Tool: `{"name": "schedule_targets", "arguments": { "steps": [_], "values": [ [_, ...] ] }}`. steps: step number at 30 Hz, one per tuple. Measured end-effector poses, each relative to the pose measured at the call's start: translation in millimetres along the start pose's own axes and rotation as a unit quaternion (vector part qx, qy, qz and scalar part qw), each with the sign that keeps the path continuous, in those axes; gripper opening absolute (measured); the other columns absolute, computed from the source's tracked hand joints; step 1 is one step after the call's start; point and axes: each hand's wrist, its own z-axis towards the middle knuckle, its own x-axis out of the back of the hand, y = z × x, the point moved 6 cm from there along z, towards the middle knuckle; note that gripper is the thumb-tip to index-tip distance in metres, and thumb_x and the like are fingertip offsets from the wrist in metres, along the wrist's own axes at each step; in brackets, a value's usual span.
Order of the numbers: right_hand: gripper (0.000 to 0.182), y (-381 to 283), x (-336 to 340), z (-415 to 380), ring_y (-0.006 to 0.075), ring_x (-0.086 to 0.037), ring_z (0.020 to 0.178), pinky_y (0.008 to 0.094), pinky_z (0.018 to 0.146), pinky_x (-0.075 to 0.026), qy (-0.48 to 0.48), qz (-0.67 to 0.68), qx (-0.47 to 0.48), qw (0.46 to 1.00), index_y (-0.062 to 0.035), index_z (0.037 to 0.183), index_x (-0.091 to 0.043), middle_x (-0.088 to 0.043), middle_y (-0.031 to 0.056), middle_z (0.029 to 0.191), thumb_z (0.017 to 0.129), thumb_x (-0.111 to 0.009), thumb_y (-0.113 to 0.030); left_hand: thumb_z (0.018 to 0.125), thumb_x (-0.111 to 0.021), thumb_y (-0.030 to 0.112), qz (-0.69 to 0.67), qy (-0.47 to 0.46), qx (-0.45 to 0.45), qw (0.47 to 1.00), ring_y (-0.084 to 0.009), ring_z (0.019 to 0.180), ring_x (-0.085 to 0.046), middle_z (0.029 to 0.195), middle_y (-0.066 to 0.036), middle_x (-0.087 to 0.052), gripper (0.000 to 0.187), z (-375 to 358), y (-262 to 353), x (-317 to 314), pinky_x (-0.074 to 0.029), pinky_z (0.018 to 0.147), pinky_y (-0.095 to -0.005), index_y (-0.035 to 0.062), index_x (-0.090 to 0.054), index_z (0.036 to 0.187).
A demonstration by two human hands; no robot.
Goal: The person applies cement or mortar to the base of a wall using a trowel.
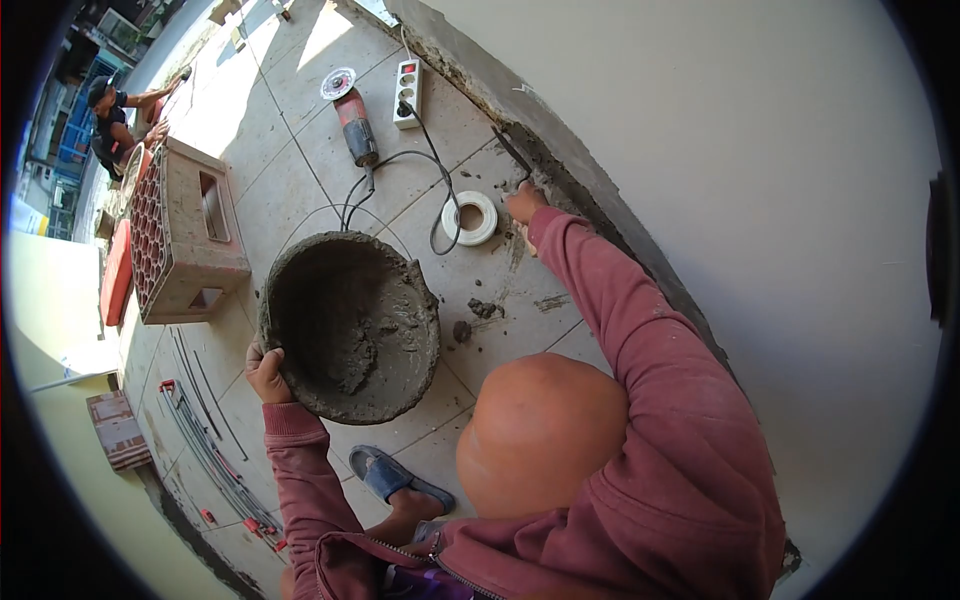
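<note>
My left hand (265, 373) is closed on the rim of a mortar-caked bucket (290, 290). The bucket is tipped so that its inside faces me, with wet grey mortar (360, 365) clinging to the wall and bottom. My right hand (525, 205) is closed at the foot of the wall, around what looks like a trowel (512, 152) seen nearly edge-on; its handle is hidden in my fingers. The trowel lies along the rough mortar strip (565, 170) under the wall. Beside that hand, a roll of white tape (469, 218) lies on the tiles.
An angle grinder (355, 128) lies beyond the bucket, its cord plugged into a power strip (407, 94). Mortar crumbs (484, 308) dot the floor. To the left are a plastic crate (195, 235) and long clamps (215, 455). Another person (115, 125) crouches at far left.
</note>
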Motion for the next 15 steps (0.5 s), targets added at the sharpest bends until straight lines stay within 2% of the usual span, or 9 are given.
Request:
{"name": "schedule_targets", "arguments": {
  "steps": [1,3,4,5,6,8,10,12,15],
  "values": [
    [0.032,3.9,1.3,6.7,0.0291,-0.06,0.059,0.038,0.06,-0.048,0.003,0.001,0.0,1.0,0.0095,0.088,-0.048,-0.058,0.0229,0.073,0.074,-0.048,-0.019,0.065,-0.044,-0.003,-0.008,-0.003,0.0,1.0,-0.0137,0.069,-0.053,0.08,-0.007,-0.057,0.017,-0.9,2.7,-5.4,-0.044,0.07,-0.025,-0.0011,-0.052,0.081],
    [0.031,-10.2,-4.7,6.7,0.0291,-0.06,0.07,0.0349,0.061,-0.048,-0.073,-0.279,0.144,0.947,0.0053,0.094,-0.048,-0.057,0.0229,0.081,0.075,-0.047,-0.018,0.065,-0.044,-0.003,-0.013,-0.006,0.001,1.0,-0.0136,0.069,-0.053,0.079,-0.007,-0.057,0.017,-2.1,5.5,-12.6,-0.043,0.07,-0.025,-0.0012,-0.052,0.08],
    [0.031,-7.3,-4.8,3.3,0.0291,-0.06,0.07,0.0349,0.061,-0.048,-0.076,-0.278,0.143,0.947,0.0053,0.094,-0.048,-0.057,0.0229,0.081,0.075,-0.047,-0.018,0.064,-0.045,-0.003,-0.016,-0.009,0.004,1.0,-0.0138,0.07,-0.054,0.08,-0.007,-0.057,0.017,-1.9,6.7,-15.5,-0.043,0.071,-0.0252,-0.0015,-0.052,0.08],
    [0.029,-5.3,13.9,-11.4,0.0277,-0.06,0.067,0.0344,0.059,-0.048,-0.047,-0.068,0.028,0.996,0.0051,0.094,-0.048,-0.057,0.0217,0.079,0.075,-0.046,-0.017,0.064,-0.045,-0.003,-0.017,-0.011,0.009,1.0,-0.0139,0.07,-0.054,0.08,-0.008,-0.057,0.017,-3.6,7.9,-14.9,-0.044,0.071,-0.0254,-0.0017,-0.052,0.079],
    [0.027,0.4,22.5,-20.8,0.0263,-0.06,0.064,0.0339,0.057,-0.048,-0.012,0.143,-0.086,0.986,0.0048,0.093,-0.048,-0.057,0.0205,0.076,0.076,-0.046,-0.016,0.064,-0.045,-0.003,-0.015,-0.007,0.009,1.0,-0.0139,0.07,-0.054,0.08,-0.008,-0.057,0.017,-3.2,7.0,-12.1,-0.044,0.071,-0.0254,-0.0017,-0.052,0.079],
    [0.024,18.8,14.9,-20.9,0.0239,-0.058,0.059,0.0334,0.052,-0.047,0.002,0.184,-0.076,0.98,0.0039,0.089,-0.048,-0.057,0.0173,0.073,0.076,-0.046,-0.016,0.063,-0.044,-0.006,-0.022,-0.025,0.0,0.999,-0.0152,0.073,-0.055,0.084,-0.009,-0.058,0.03,-2.0,3.4,-7.7,-0.044,0.074,-0.0258,-0.0068,-0.053,0.091],
    [0.021,23.9,16.0,-37.5,0.0215,-0.057,0.054,0.0329,0.048,-0.046,0.015,0.223,-0.07,0.972,0.003,0.086,-0.048,-0.056,0.0141,0.07,0.077,-0.047,-0.016,0.062,-0.044,-0.006,-0.02,-0.018,0.001,1.0,-0.0147,0.073,-0.055,0.085,-0.009,-0.058,0.031,-3.5,3.2,-6.5,-0.043,0.074,-0.0254,-0.007,-0.053,0.092],
    [0.018,12.5,32.6,-67.2,0.0165,-0.052,0.045,0.0303,0.04,-0.043,-0.008,0.382,-0.086,0.92,-0.0002,0.082,-0.046,-0.052,0.0078,0.063,0.077,-0.051,-0.017,0.062,-0.044,-0.006,-0.022,-0.014,0.003,1.0,-0.0142,0.074,-0.055,0.085,-0.008,-0.058,0.032,-4.0,2.2,-10.7,-0.043,0.074,-0.0249,-0.0072,-0.053,0.093],
    [0.019,31.8,38.7,-72.7,0.0152,-0.048,0.04,0.0293,0.035,-0.04,-0.019,0.389,-0.071,0.918,-0.0014,0.08,-0.045,-0.049,0.0058,0.06,0.075,-0.055,-0.017,0.062,-0.044,-0.007,-0.028,-0.013,0.006,1.0,-0.0131,0.075,-0.054,0.085,-0.008,-0.058,0.034,-4.5,3.6,-14.3,-0.042,0.074,-0.0238,-0.0075,-0.053,0.095]
  ]
}}
